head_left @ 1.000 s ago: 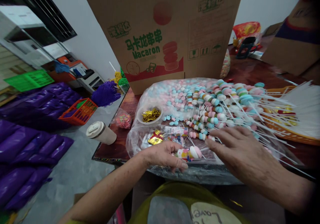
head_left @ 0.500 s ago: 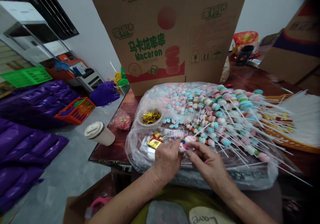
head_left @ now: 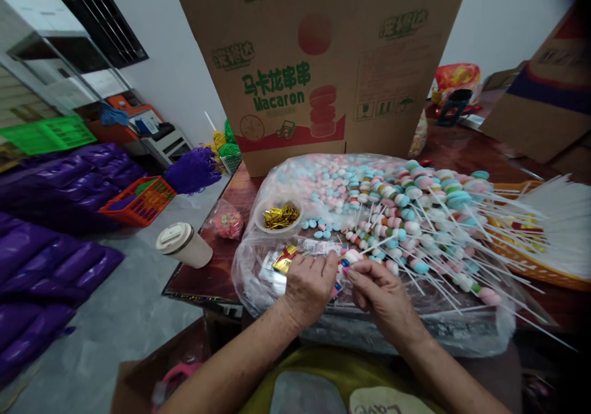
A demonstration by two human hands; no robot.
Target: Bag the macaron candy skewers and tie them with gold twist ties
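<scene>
My left hand (head_left: 310, 286) is closed on a small printed packet (head_left: 342, 271), mostly hidden by the fingers. On the packet's other side my right hand (head_left: 379, 291) has thumb and forefinger pinched at its edge. Just beyond the hands lie pink, white and blue candy skewers (head_left: 397, 235) in a large heap on clear plastic. A gold and red packet (head_left: 285, 258) rests left of the left hand. Behind it, a round clear tub (head_left: 278, 215) holds gold twist ties.
A big cardboard box (head_left: 286, 112) stands behind the candy. A lidded cup (head_left: 183, 245) is at the table's left edge, near a bag of pink candy (head_left: 228, 222). An orange basket (head_left: 549, 266) of white sticks sits right.
The left hand's fingers have turned and lie flatter over the packet, and more of the packet's lower edge shows between the hands. The camera view has shifted slightly.
</scene>
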